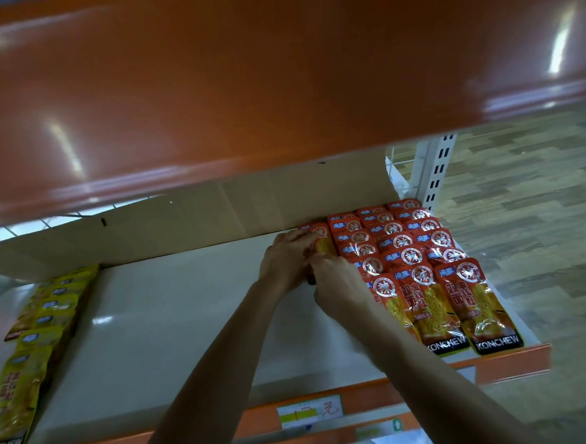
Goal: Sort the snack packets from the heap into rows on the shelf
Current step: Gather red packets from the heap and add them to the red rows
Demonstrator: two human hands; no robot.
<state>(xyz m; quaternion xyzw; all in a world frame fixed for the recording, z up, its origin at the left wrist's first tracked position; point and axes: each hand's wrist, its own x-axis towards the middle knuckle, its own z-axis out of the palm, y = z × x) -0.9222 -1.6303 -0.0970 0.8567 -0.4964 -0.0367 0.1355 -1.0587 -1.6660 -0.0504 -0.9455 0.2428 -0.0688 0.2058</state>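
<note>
**Forearms over the shelf, hands gripping a red packet**

Past the price label, the left hand and right hand are both pinching it with curled fingers, just left of the red rows, cardboard standing behind

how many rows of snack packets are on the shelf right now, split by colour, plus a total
rows of red foil snack packets: 3
rows of yellow foil snack packets: 1 (blurred, at the frame's edge)
total: 4 rows
The left hand and right hand grip one further red packet beside the red rows, on the white shelf.
</note>
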